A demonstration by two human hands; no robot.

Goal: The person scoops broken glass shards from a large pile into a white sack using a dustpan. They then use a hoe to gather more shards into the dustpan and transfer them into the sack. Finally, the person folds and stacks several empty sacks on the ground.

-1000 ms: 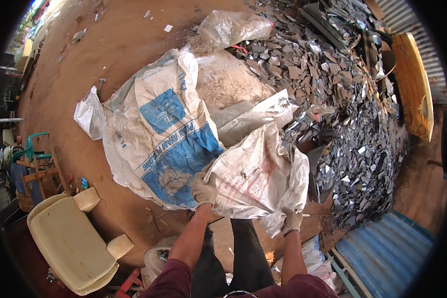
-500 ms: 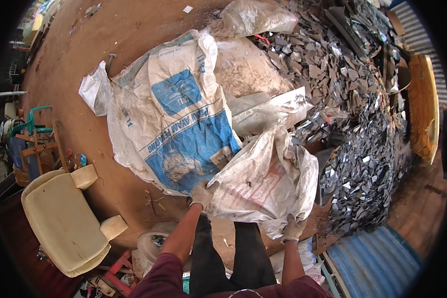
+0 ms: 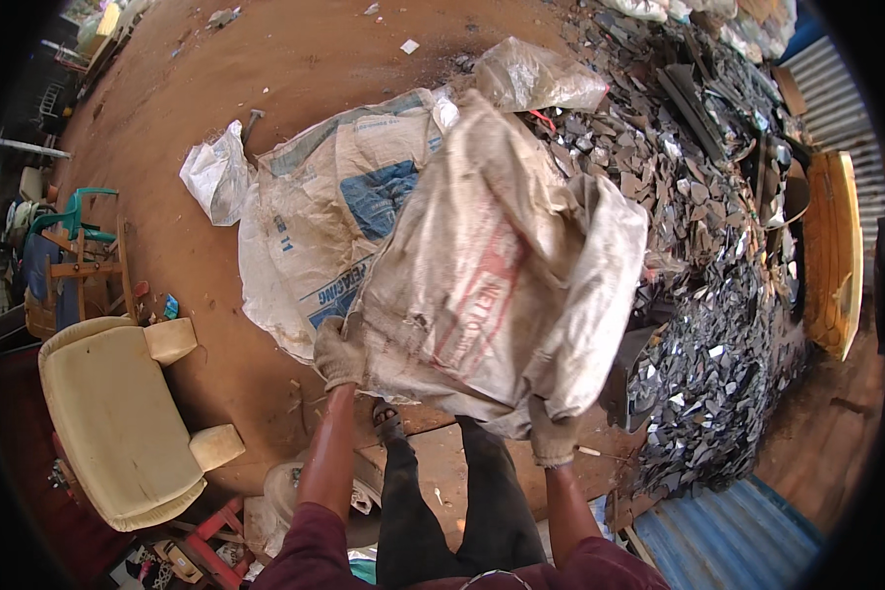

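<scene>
A dirty white woven sack (image 3: 462, 285) with faded red print is spread out in front of me, billowing upward. My gloved left hand (image 3: 340, 354) is closed on its near left edge. At the near right corner my gloved right hand (image 3: 554, 433) grips the same sack, its fingers partly hidden by the cloth. Beneath and to the left lies a larger white sack with blue print (image 3: 310, 206), flat on the ground and partly covered by the raised one.
A heap of dark broken shards (image 3: 703, 334) stretches along the right side. Beyond the sacks lies a clear plastic bag (image 3: 539, 77). At left stands a cream armchair (image 3: 123, 423) near a green plastic chair (image 3: 77, 218). Blue corrugated sheeting (image 3: 728, 541) lies at lower right; a yellow panel (image 3: 834, 256) leans at right.
The held sack has opened out and lifted away from me, covering more of the blue-printed sack. My hands have moved apart, the left one to the left and upward.
</scene>
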